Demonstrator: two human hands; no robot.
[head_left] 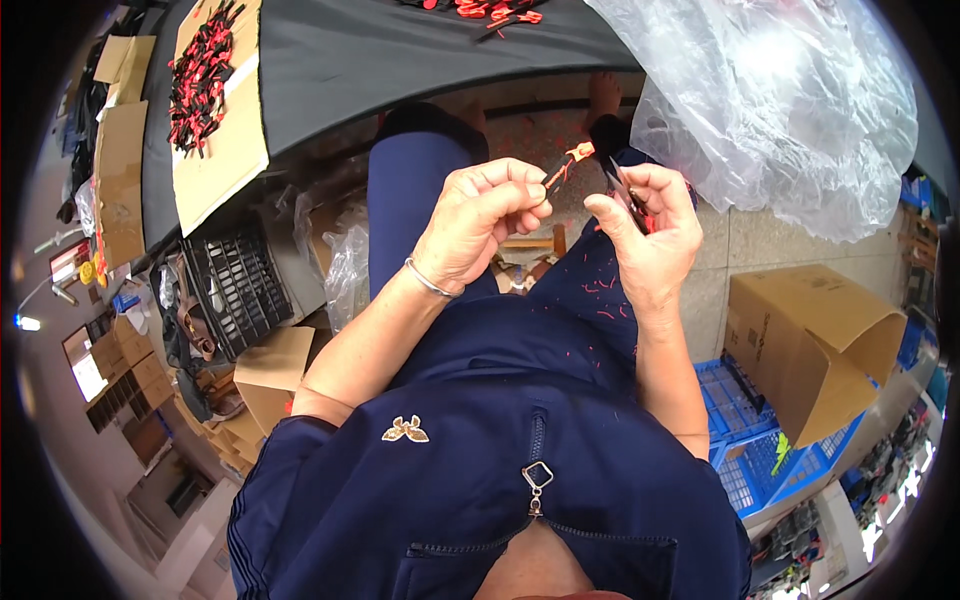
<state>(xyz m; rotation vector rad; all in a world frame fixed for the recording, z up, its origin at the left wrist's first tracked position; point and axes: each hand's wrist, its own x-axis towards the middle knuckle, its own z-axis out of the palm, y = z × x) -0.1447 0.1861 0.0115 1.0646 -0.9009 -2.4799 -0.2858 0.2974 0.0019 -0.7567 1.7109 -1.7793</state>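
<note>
A heap of red-and-black pieces point(203, 78) lies on cardboard point(215, 150) at my far left on the grey table point(400, 50); a smaller scatter point(497, 12) sits at its far edge, so much of the lot looks handled. Red trimmings point(605, 300) fleck my lap. My left hand point(478, 222) pinches one small red-and-black piece point(566, 163) between thumb and fingertips, raised over my knees. My right hand point(648, 232) is curled around a dark tool point(622, 190), tip just beside the piece. A clear bag point(790, 110) bulges right.
</note>
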